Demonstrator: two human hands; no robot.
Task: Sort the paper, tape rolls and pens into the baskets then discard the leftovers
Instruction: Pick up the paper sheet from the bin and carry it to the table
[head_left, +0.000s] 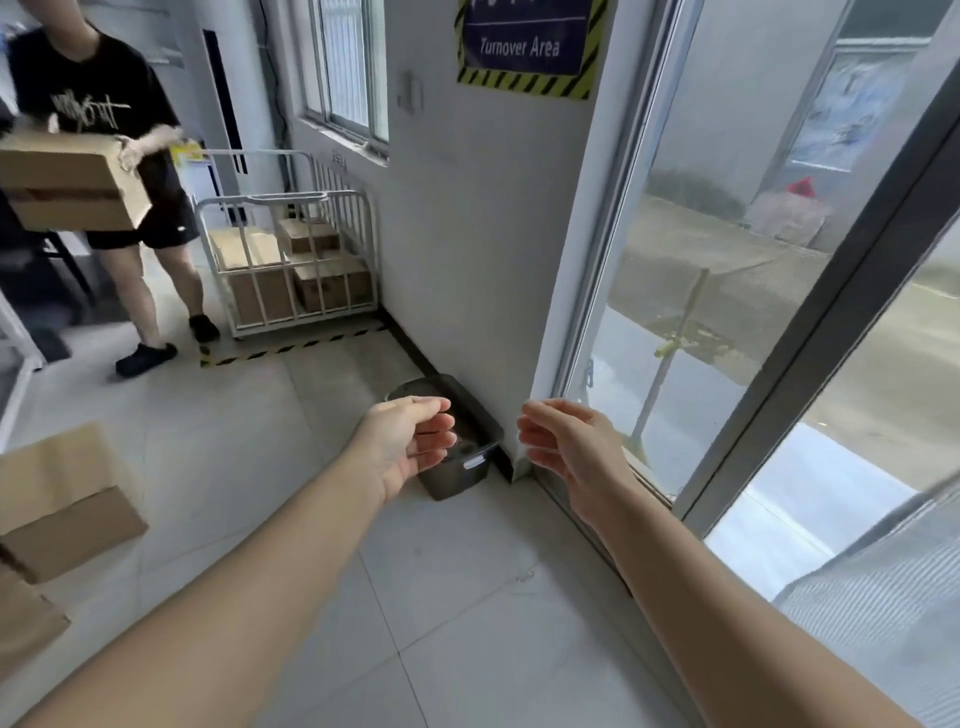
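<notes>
Tiled floor (457, 571) carrying a dark bin (457, 480) at centre frame, with a white cage cart (291, 260) upper left.

Both bare arms reach forward, left hand (410, 441) and right hand (566, 447) loosely curled, palms facing, holding nothing.

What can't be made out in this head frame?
1. Contents of the dark bin, head view: the left hand covers part of the opening, and the inside is dim.
2. Top lines of the wall sign, head view: cut off by the upper edge.
3. The cardboard box at lower left, head view: blurred and cut by the left edge.
</notes>
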